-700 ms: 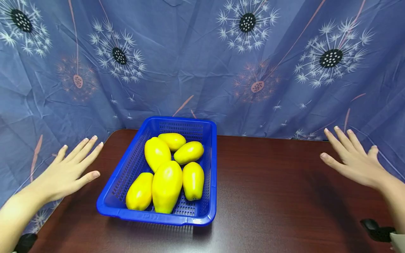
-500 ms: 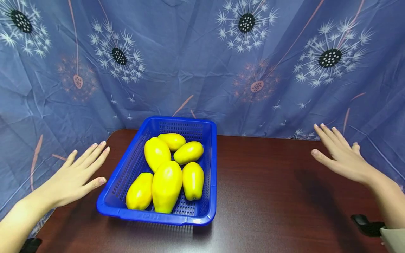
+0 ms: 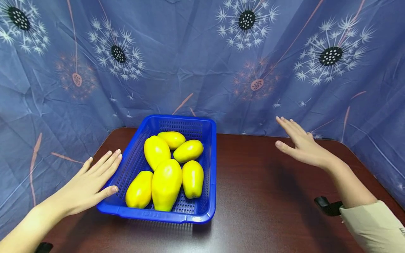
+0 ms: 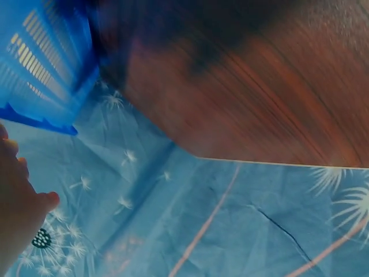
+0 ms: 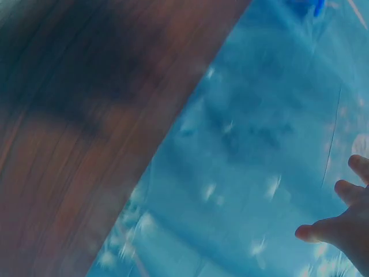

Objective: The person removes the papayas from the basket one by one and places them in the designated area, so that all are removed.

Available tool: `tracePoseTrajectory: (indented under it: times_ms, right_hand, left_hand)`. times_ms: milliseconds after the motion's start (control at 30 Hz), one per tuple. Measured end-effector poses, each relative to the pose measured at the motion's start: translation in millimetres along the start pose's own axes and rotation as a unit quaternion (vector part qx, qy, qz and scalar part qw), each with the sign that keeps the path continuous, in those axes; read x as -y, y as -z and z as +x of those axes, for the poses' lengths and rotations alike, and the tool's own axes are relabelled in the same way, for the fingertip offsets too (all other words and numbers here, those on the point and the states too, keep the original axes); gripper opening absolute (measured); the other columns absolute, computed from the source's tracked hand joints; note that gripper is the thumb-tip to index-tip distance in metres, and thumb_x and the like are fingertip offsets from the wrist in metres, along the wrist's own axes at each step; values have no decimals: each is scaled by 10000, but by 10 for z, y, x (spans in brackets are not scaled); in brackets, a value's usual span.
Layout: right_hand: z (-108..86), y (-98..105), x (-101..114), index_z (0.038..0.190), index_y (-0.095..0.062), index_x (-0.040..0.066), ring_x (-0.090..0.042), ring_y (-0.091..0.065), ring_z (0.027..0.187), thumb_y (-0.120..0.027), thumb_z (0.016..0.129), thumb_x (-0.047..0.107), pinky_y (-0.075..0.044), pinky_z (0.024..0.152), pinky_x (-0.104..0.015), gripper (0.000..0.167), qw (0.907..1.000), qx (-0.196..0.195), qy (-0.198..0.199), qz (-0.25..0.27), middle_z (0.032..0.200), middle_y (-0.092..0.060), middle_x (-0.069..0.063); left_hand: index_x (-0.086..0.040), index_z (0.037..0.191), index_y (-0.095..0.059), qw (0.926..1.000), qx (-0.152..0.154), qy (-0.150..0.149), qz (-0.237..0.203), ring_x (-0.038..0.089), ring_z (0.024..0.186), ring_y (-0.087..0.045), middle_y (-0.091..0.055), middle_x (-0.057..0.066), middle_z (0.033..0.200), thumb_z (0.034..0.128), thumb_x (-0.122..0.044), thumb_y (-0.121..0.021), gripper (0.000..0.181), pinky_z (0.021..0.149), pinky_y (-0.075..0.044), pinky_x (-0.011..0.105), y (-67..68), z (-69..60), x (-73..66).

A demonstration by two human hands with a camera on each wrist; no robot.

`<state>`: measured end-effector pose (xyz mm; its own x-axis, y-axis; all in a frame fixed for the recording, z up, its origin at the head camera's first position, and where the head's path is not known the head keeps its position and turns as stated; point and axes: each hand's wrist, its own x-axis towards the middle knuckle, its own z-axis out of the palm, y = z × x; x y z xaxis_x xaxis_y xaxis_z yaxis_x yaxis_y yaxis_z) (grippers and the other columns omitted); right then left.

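Note:
A blue plastic basket (image 3: 210, 168) stands left of the middle of the table in the head view. Inside lie several smooth, oblong yellow fruits of differing size, among them a large fruit (image 3: 167, 184) at the front and a smaller fruit (image 3: 172, 140) at the back. My left hand (image 3: 85, 188), fingers straight, overlaps the basket's left rim; whether it touches cannot be told. Both it and the right hand hold nothing. To the right, my right hand (image 3: 302, 146) hovers above the table with straight fingers, well apart from the basket. The left wrist view catches the basket's slotted wall (image 4: 34, 57).
The dark reddish-brown table (image 3: 253, 196) extends right of the basket. A blue curtain (image 3: 190, 63) with dandelion prints hangs behind and at both sides. Black straps (image 3: 329, 206) show near the wrists.
Both hands have moved inward: the left rightward to the basket's left rim, the right leftward across the table. The basket and the fruits have stayed in place.

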<state>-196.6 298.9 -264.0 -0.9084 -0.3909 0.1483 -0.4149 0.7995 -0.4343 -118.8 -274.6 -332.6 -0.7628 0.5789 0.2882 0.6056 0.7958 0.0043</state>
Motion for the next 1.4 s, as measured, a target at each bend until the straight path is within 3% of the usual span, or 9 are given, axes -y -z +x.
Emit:
tracePoseTrajectory:
  times_ms: [333, 567, 800, 967, 1133, 1400]
  right_hand:
    - [433, -431, 458, 1502, -146, 291, -263, -9, 1421, -552, 907, 433, -49, 954, -740, 734, 9973, 356, 640, -3, 1557, -110, -23]
    - [696, -697, 864, 1488, -233, 229, -256, -114, 1410, -571, 891, 469, -165, 1062, -585, 727, 9873, 852, 1067, 817, 1532, -204, -36]
    - [861, -896, 1178, 1401, -420, 181, -204, -412, 1276, -636, 883, 348, -364, 991, -484, 586, 9740, 1084, 1121, 1646, 1379, -471, -33]
    - [967, -969, 1386, 1374, -445, 136, -245, -469, 1229, -654, 878, 277, -395, 978, -448, 556, 9609, 1534, 914, 2116, 1330, -515, -73]
    - [1088, -984, 1617, 1341, -476, 104, -280, -495, 1187, -682, 856, 248, -457, 916, -375, 546, 9476, 2042, 377, 2426, 1286, -524, -120]
    - [1224, -1061, 1908, 1304, -517, 126, -211, -530, 1067, -740, 804, 279, -478, 867, -347, 569, 9420, 2384, -581, 2291, 1153, -575, -98]
  left_hand:
    - [-90, 1501, -136, 9986, 373, 375, 11, 110, 1414, 65, -125, 68, 1557, 898, -429, -553, 808, 1081, 124, 492, -22, 7, -192]
    - [-71, 1496, -158, 9986, 306, 420, 117, 56, 1401, 76, -183, 88, 1543, 878, -481, -558, 842, 1076, 154, 423, -49, -24, -231]
    - [-108, 1508, -56, 9976, 462, 504, -91, 142, 1422, -17, -178, 113, 1540, 868, -515, -560, 911, 1096, 103, 460, -62, -19, -252]
    - [-111, 1509, -71, 9972, 504, 524, -167, 211, 1418, -111, -184, 108, 1539, 859, -527, -566, 917, 1101, 57, 502, -67, -5, -264]
    - [-137, 1511, -72, 9960, 594, 599, -280, 230, 1416, -118, -173, 96, 1544, 861, -525, -564, 903, 1076, -30, 589, -42, 9, -263]
    - [-138, 1510, -102, 9952, 615, 651, -402, 233, 1418, -108, -166, 88, 1547, 868, -521, -556, 875, 1071, -32, 598, -31, 36, -265]
